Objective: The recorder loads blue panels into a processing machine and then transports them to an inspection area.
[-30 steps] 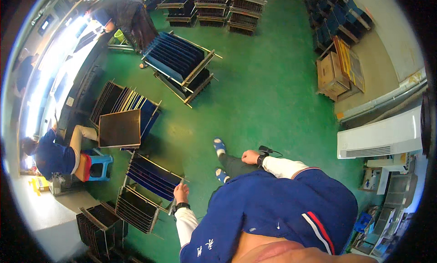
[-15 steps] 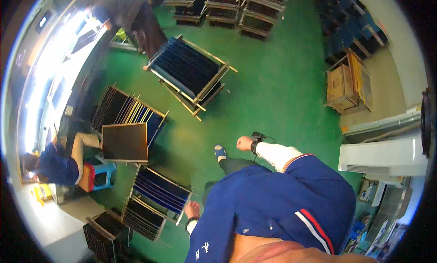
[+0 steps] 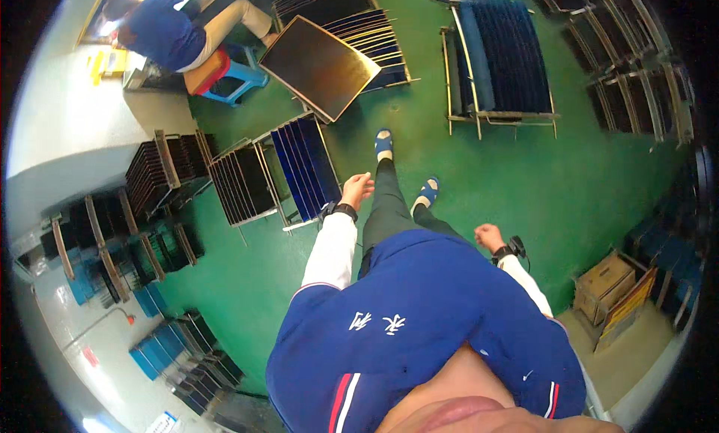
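The rack of blue panels stands on the green floor, just beside the left hand, whose fingers are loosely spread and empty. Right hand, curled and holding nothing, hangs farther from the rack. Best to approach squarely and avoid clipping its frame.

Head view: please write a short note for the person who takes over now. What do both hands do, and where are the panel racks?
Left hand: open, empty, nearest the rack of blue panels.
Right hand: loosely curled, holds nothing visible.
A rack of dark panels stands beside the blue one; a large dark panel leans ahead.
Done: no panel is in hand.
Left: any handling of the panels.
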{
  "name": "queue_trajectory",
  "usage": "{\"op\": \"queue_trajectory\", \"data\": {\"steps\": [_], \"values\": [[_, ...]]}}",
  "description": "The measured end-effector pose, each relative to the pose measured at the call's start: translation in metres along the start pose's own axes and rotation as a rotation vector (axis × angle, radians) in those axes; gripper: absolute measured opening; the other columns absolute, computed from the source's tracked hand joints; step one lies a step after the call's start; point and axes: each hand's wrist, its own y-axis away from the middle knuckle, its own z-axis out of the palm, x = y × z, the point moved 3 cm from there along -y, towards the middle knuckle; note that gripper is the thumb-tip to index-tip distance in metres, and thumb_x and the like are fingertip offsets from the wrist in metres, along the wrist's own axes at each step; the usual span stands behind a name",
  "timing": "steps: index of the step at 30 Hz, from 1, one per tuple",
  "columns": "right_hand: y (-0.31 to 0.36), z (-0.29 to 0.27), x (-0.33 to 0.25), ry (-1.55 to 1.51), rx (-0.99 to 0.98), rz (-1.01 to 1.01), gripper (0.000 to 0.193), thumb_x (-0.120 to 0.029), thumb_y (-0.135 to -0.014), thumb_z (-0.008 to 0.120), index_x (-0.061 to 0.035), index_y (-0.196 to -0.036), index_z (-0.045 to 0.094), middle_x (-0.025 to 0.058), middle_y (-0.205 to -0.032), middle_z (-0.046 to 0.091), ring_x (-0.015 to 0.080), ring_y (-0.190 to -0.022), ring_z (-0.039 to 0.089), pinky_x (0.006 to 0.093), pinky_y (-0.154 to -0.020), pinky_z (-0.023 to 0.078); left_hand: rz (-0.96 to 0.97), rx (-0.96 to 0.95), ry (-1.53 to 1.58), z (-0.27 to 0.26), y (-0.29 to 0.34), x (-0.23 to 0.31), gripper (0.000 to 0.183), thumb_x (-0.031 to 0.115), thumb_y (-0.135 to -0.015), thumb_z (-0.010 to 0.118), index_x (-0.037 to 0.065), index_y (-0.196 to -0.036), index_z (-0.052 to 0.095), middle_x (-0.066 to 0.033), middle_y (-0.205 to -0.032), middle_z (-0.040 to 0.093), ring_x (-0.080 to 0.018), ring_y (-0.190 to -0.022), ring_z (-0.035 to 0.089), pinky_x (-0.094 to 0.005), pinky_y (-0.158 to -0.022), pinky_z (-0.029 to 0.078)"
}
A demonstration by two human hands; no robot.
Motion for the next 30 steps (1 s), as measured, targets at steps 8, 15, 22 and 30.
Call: {"op": "queue_trajectory", "data": {"steps": [8,15,22,30], "values": [[0.008,0.009,-0.059,-0.062,0.064,0.09,0.011,-0.012,-0.083,0.064,-0.0015,-0.086,0.067,0.0075,-0.069,0.066,0.0156,-0.051,0.058,0.0311,-0.047,0.047,-0.096,0.12,-0.101,-0.035,-0.069,0.062,0.042,0.038,-0.086,0.07,0.004,-0.109,0.061,-0.0056,-0.089,0.066,-0.0122,-0.066,0.059,-0.026,-0.057,0.048],[-0.051,0.052,-0.211,-0.084,-0.075,0.182,0.021,-0.017,-0.088,0.065,-0.0007,-0.102,0.067,0.0065,-0.082,0.068,0.0123,-0.071,0.062,0.0262,-0.063,0.05,-0.005,0.112,-0.052,-0.075,-0.12,0.16,0.041,0.037,-0.084,0.073,0.005,-0.107,0.063,-0.0032,-0.085,0.065,-0.0108,-0.067,0.058,-0.0255,-0.059,0.047],[-0.063,0.1,-0.359,-0.193,-0.222,-0.136,0.019,-0.013,-0.093,0.056,-0.0023,-0.106,0.065,0.0057,-0.087,0.069,0.0116,-0.072,0.063,0.0257,-0.062,0.05,0.034,0.146,-0.028,-0.101,-0.139,0.209,0.04,0.038,-0.083,0.074,0.005,-0.101,0.064,-0.0029,-0.079,0.065,-0.009,-0.061,0.057,-0.0232,-0.052,0.045],[-0.122,0.061,-0.271,-0.016,-0.186,-0.047,0.016,-0.011,-0.089,0.06,-0.0005,-0.1,0.066,0.0087,-0.082,0.068,0.0141,-0.068,0.064,0.028,-0.061,0.052,-0.03,0.182,0.038,-0.094,-0.127,0.205,0.044,0.041,-0.084,0.072,0.004,-0.105,0.063,-0.0046,-0.085,0.065,-0.0098,-0.065,0.059,-0.0227,-0.056,0.047]]}}
